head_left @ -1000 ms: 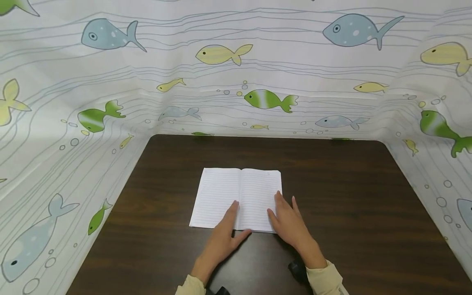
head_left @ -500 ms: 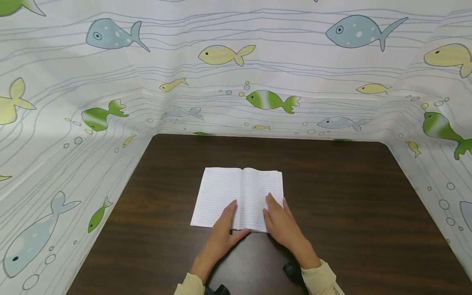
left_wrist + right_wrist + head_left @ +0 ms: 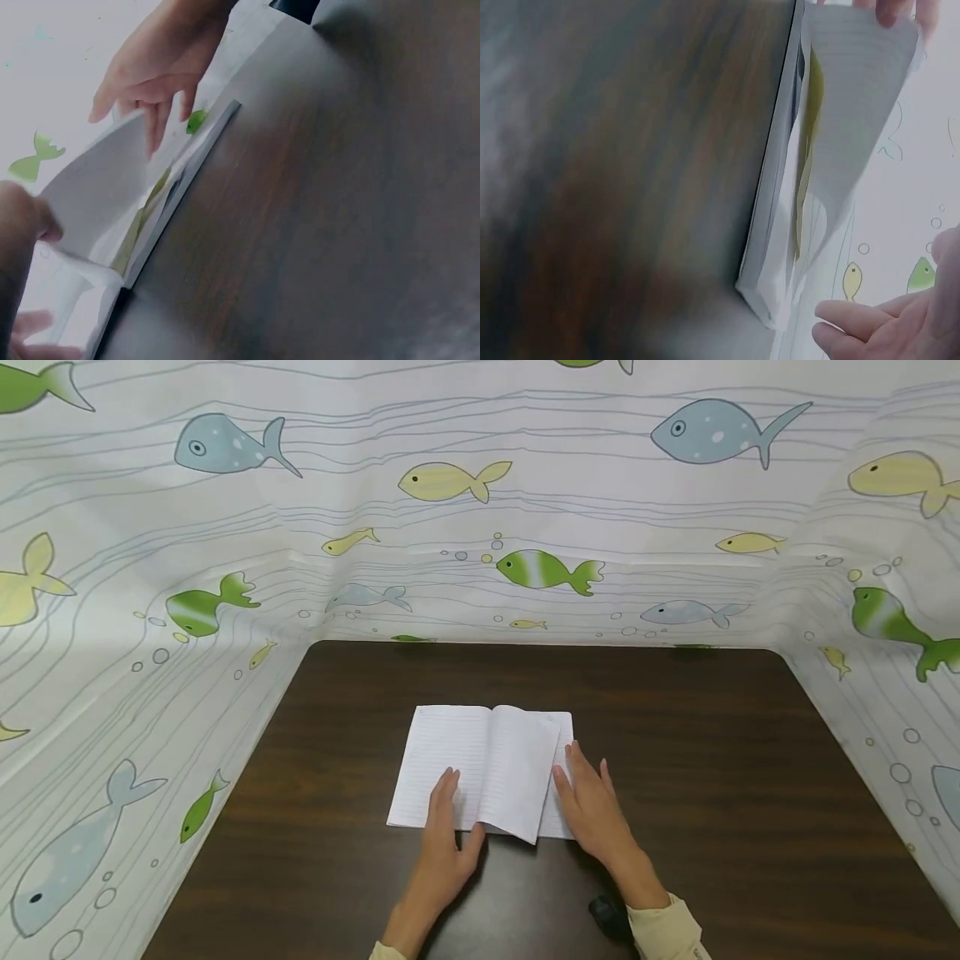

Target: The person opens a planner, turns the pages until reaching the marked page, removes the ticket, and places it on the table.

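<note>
An open notebook [image 3: 450, 752] with ruled pages lies on the dark table. One page [image 3: 517, 768] is raised off the right side, its near corner lifted and curving. My left hand [image 3: 442, 847] is over the left half, fingers extended and thumb near the lower end of the fold. In the left wrist view the thumb is close to the lifted page [image 3: 101, 191]; whether it touches is hard to tell. My right hand [image 3: 596, 810] rests at the notebook's right edge with straight fingers, apart from the raised page's corner. A yellowish strip [image 3: 810, 135] shows among the pages.
The dark wooden table [image 3: 720, 752] extends around the notebook. A white sheet printed with fish [image 3: 547, 568] encloses it at the back and both sides. A black device [image 3: 607, 917] is at my right wrist.
My right hand moved left across the right page, then back to the right edge. A page has come up and shifted leftward from the right side. My left hand moved slightly left.
</note>
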Demonstrator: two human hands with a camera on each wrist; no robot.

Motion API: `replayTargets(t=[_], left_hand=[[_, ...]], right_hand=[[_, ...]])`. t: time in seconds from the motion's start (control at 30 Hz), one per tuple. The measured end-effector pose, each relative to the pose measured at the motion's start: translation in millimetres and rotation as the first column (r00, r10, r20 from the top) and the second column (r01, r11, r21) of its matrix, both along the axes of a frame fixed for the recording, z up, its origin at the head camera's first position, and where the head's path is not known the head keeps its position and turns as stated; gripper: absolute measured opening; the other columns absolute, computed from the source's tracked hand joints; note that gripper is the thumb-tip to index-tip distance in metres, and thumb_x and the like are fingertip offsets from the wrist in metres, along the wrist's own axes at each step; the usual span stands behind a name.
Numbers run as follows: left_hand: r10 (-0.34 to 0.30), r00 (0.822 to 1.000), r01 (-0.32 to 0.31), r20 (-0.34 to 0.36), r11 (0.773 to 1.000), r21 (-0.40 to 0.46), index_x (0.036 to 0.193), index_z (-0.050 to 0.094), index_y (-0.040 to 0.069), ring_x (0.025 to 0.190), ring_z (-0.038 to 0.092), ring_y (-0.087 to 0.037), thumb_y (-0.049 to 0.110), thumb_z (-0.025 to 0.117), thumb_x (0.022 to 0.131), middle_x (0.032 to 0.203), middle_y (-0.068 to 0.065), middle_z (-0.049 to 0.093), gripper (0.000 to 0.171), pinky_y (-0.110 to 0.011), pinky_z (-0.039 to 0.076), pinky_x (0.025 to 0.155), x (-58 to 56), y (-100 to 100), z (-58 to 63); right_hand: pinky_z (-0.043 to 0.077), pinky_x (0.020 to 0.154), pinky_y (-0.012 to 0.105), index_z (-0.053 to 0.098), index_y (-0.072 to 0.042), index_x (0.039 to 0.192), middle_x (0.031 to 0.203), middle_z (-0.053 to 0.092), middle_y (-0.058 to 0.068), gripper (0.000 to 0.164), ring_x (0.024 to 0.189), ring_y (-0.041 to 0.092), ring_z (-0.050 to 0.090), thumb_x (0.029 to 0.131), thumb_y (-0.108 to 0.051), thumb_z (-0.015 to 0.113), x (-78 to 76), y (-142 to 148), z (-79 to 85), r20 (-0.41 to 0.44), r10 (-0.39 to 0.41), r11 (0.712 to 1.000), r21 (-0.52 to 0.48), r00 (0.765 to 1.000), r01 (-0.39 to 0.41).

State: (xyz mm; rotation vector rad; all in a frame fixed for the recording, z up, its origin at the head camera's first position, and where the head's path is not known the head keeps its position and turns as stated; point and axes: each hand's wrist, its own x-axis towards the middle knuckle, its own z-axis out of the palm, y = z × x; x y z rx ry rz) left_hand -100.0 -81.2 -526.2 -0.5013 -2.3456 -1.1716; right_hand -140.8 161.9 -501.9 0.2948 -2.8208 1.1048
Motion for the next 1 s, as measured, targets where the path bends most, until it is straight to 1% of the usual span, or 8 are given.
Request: replayTargets(t=[0.13,0.3,0.4,0.57,0.67,0.8,0.9,1.0], left_hand=[[0.147,0.987,-0.14,-0.071,0.985,0.103,0.152,0.036,-0.012,0.141,0.039,-0.046,-0.01,0.073,0.079,0.155,-0.03,0.038,0.082,-0.018,0.023,0.119,-0.5,-2.7,4.3],[0.306,0.95,-0.293,-0.055,0.941,0.169,0.156,0.034,-0.004,0.141,0.041,-0.045,-0.008,0.075,0.079,0.16,-0.024,0.034,0.087,-0.018,0.027,0.116,-1.4,-7.0,11.1],[0.377,0.925,-0.371,-0.045,0.922,0.112,0.157,0.034,-0.002,0.144,0.036,-0.046,-0.007,0.08,0.078,0.163,-0.025,0.028,0.092,-0.03,0.026,0.121,-2.3,-9.9,12.9],[0.431,0.9,-0.436,-0.065,0.895,-0.096,0.146,0.049,-0.004,0.147,0.026,-0.056,-0.01,0.09,0.064,0.158,-0.035,0.029,0.092,-0.067,0.016,0.121,-8.2,-13.8,12.5],[0.385,0.922,-0.385,-0.048,0.896,-0.221,0.133,0.061,-0.002,0.144,0.034,-0.055,-0.008,0.092,0.061,0.15,-0.035,0.043,0.078,-0.069,0.023,0.118,-13.8,-12.8,11.1],[0.2,0.977,-0.176,0.075,0.953,-0.246,0.125,0.068,-0.002,0.141,0.047,-0.042,-0.005,0.082,0.079,0.147,-0.025,0.054,0.048,-0.058,0.034,0.117,-23.2,-6.9,10.6],[0.064,0.98,-0.024,0.188,0.979,-0.205,0.13,0.066,-0.002,0.144,0.047,-0.034,0.003,0.071,0.094,0.153,-0.018,0.052,0.037,-0.05,0.037,0.117,-30.3,-1.3,10.0],[-0.013,0.968,0.07,0.249,0.973,-0.22,0.137,0.061,-0.003,0.147,0.043,-0.031,0.016,0.065,0.101,0.157,-0.016,0.048,0.041,-0.047,0.034,0.119,-35.6,2.9,7.0]], right_hand=[[0.01,0.121,0.067,0.03,0.014,0.155,0.158,0.041,0.024,0.066,0.151,0.038,0.033,0.113,-0.036,0.039,-1.3,1.4,1.3,-0.001,-0.027,1.0,0.01,1.0,0.027],[0.01,0.122,0.066,0.033,0.013,0.155,0.161,0.035,0.025,0.066,0.151,0.038,0.032,0.113,-0.037,0.039,-2.1,0.8,2.3,0.026,-0.039,0.999,0.035,0.999,0.038],[0.01,0.122,0.066,0.033,0.012,0.155,0.163,0.032,0.025,0.066,0.151,0.039,0.032,0.112,-0.037,0.04,-2.3,-0.1,2.9,0.035,-0.039,0.998,0.056,0.999,0.037],[0.012,0.121,0.068,0.032,0.014,0.154,0.162,0.032,0.028,0.067,0.15,0.042,0.033,0.11,-0.034,0.048,-2.9,-1.3,5.2,0.029,-0.032,0.996,0.09,0.999,0.029],[0.017,0.122,0.065,0.03,0.015,0.154,0.161,0.033,0.03,0.07,0.15,0.043,0.033,0.107,-0.029,0.055,-3.2,-2.1,7.1,0.041,-0.024,0.994,0.104,0.999,0.02],[0.026,0.121,0.059,0.029,0.015,0.155,0.16,0.034,0.031,0.071,0.149,0.045,0.033,0.105,-0.026,0.059,-3.5,-3.5,8.4,0.085,-0.02,0.994,0.11,0.996,0.01],[0.029,0.12,0.057,0.03,0.015,0.155,0.159,0.036,0.032,0.071,0.148,0.045,0.035,0.104,-0.026,0.059,-4.3,-4.8,8.6,0.098,-0.018,0.993,0.119,0.995,0.006],[0.031,0.119,0.057,0.033,0.016,0.153,0.156,0.039,0.033,0.07,0.146,0.045,0.039,0.104,-0.025,0.06,-6.8,-5.5,8.8,0.076,-0.012,0.992,0.13,0.997,0.002]])
